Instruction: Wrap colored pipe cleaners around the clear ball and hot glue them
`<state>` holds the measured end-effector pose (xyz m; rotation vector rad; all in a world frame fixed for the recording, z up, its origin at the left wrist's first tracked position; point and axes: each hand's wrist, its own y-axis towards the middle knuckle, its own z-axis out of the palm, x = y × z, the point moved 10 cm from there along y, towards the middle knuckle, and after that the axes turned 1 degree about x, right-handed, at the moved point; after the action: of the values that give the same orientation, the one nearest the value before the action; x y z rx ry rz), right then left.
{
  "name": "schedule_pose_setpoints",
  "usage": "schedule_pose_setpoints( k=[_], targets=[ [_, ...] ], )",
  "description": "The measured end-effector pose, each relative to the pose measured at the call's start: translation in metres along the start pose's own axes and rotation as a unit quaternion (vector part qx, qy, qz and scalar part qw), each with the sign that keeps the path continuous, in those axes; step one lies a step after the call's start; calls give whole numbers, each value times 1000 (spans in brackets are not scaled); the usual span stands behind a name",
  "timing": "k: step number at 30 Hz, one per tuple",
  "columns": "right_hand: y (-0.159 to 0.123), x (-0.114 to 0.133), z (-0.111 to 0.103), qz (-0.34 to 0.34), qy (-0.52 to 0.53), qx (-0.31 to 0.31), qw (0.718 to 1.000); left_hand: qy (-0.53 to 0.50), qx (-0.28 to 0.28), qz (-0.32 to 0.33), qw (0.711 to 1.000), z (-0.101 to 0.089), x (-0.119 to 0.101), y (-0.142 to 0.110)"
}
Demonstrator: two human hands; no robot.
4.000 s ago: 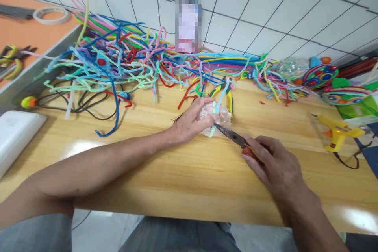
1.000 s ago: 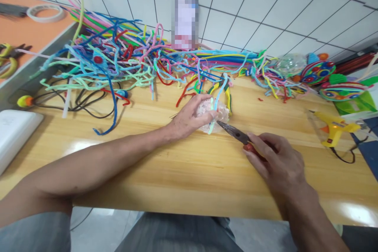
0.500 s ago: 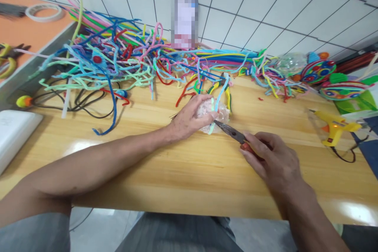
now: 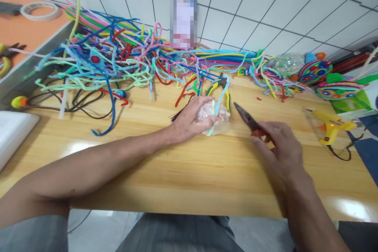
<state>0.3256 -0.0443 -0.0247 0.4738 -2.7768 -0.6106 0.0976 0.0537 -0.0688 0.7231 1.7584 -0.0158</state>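
Observation:
My left hand (image 4: 189, 123) is closed on a clear plastic ball (image 4: 219, 121) that rests on the wooden table (image 4: 183, 165); pale green and light blue pipe cleaners (image 4: 217, 106) run over the ball. My right hand (image 4: 279, 153) grips red-handled needle-nose pliers (image 4: 247, 117). The pliers' tip points up and left and stands clear of the ball, a short way to its right.
A big tangle of coloured pipe cleaners (image 4: 118, 61) fills the back of the table. Yellow-handled pliers (image 4: 226, 94) lie behind the ball. A yellow glue gun (image 4: 332, 128) and colourful spiral ornaments (image 4: 325, 76) are at the right. Black cables (image 4: 79, 104) and a white box (image 4: 12, 134) are at the left.
My right hand has pulled the pliers away from the ball, up and to the right. My left hand still holds the ball in the same place.

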Motion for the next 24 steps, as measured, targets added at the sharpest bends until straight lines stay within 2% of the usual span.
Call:
schedule_pose_setpoints(
  k=[4,7,9,11,13,16,19,22,24],
  targets=[
    [2,-60,12,81,-67,-23,994,20,10,29,999,3,-6,-2],
    [-1,-98,27,120,-97,-7,988,28,13,43,999,4,-10,-3],
    [-4,-112,34,133,-114,3,984,28,12,48,998,4,-11,-3],
    [-4,-112,35,131,-130,-7,983,30,12,50,998,4,-12,-2],
    [0,-98,28,114,-130,-35,984,33,13,47,998,4,-10,-2],
    [13,-53,17,83,-49,-54,994,33,16,42,998,5,-7,-1],
    [29,6,24,61,109,25,992,29,14,46,998,5,-7,-2],
    [43,55,22,32,172,34,984,28,6,50,998,4,-7,-3],
    [50,72,24,23,188,29,981,24,3,56,998,3,-9,-4]
  ],
)
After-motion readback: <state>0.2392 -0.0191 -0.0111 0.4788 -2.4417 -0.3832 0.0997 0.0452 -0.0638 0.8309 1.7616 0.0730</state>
